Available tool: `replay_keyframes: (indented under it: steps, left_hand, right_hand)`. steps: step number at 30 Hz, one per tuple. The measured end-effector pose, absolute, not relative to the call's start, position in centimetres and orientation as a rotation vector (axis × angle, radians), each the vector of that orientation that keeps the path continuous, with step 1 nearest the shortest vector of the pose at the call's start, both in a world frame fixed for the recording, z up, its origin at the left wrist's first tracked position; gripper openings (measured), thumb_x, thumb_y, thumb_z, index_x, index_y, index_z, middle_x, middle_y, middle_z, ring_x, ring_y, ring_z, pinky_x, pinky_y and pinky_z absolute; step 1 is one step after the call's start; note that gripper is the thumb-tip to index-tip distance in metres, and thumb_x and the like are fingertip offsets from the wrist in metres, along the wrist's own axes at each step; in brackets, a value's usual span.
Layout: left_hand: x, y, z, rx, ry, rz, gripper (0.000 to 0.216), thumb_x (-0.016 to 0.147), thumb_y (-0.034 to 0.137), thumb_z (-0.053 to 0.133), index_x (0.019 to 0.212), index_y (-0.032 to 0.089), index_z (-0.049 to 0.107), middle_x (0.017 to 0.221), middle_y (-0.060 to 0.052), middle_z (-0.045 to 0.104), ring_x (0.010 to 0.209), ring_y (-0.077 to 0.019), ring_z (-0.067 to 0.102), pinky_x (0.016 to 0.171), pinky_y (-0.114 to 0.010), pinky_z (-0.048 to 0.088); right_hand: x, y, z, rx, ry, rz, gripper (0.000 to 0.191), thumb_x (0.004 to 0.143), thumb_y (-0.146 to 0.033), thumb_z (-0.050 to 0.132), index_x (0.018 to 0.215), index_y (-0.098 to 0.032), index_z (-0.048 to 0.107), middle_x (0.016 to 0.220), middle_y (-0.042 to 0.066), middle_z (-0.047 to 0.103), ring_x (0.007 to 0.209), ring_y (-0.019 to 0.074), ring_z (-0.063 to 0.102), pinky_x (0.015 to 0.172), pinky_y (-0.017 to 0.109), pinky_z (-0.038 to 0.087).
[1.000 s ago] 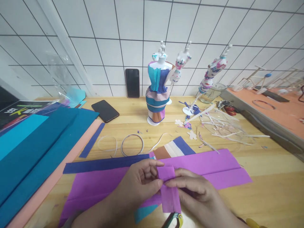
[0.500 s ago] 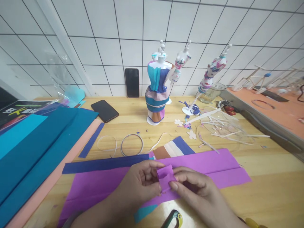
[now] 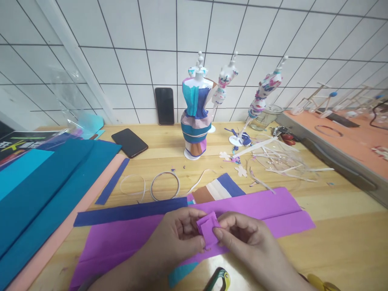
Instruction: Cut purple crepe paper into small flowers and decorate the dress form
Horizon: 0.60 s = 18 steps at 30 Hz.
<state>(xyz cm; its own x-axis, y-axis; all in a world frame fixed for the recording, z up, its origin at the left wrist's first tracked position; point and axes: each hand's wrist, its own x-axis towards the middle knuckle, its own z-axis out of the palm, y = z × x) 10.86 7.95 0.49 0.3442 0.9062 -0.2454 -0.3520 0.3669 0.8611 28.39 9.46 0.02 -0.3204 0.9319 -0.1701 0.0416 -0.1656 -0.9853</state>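
My left hand (image 3: 178, 236) and my right hand (image 3: 242, 238) meet low in the middle, both pinching a small folded piece of purple crepe paper (image 3: 207, 228). The piece is folded into a thick little square between my thumbs and forefingers. Under my hands lies a large purple crepe sheet (image 3: 121, 238) on the wooden table (image 3: 348, 242). A dark blue paper strip (image 3: 127, 210) runs along the sheet's far edge.
A mini mannequin (image 3: 194, 117) in a paper dress stands at the back, with two more mannequins (image 3: 263, 97) to its right. Two phones (image 3: 129, 142) lie and lean nearby. Teal and peach sheets (image 3: 39, 194) cover the left. Scissors' handles (image 3: 218, 281) show at the bottom edge.
The purple strip that hung down between my hands has been folded up into a small thick square. The view has shifted slightly right.
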Motion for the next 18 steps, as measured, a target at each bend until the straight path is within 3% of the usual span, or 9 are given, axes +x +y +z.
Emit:
replay_keyframes:
  steps: [6, 13, 18]
  left_hand:
    - [10.91, 7.94, 0.66, 0.759, 0.82, 0.93, 0.026, 0.068, 0.011, 0.072, 0.093, 0.018, 0.068, 0.076, 0.0, 0.069, 0.072, -0.0116, 0.063, 0.069, -0.023, 0.046]
    - [10.29, 8.04, 1.04, 0.828, 0.729, 0.867, 0.036, 0.071, 0.014, 0.07, 0.105, 0.022, 0.063, 0.085, 0.0, 0.064, 0.076, -0.0109, 0.058, 0.069, -0.023, 0.043]
    - [11.0, 8.12, 1.32, 0.848, 0.893, 0.881, 0.021, 0.069, 0.016, 0.07, 0.089, 0.017, 0.064, 0.079, 0.001, 0.063, 0.063, -0.0091, 0.056, 0.061, -0.023, 0.046]
  right_hand:
    - [28.32, 9.51, -0.1, -1.182, -1.393, 1.524, 0.017, 0.077, -0.03, 0.071, 0.066, -0.02, 0.064, 0.06, -0.002, 0.061, 0.055, 0.0123, 0.051, 0.052, 0.023, 0.041]
    - [28.2, 9.47, -0.19, -1.202, -1.475, 1.442, 0.017, 0.079, -0.03, 0.067, 0.067, -0.019, 0.062, 0.062, -0.001, 0.061, 0.056, 0.0131, 0.051, 0.051, 0.024, 0.04]
    - [28.01, 9.42, 0.38, -1.206, -1.578, 1.451, 0.018, 0.079, -0.029, 0.064, 0.065, -0.018, 0.06, 0.061, 0.0, 0.059, 0.056, 0.0148, 0.052, 0.052, 0.027, 0.042]
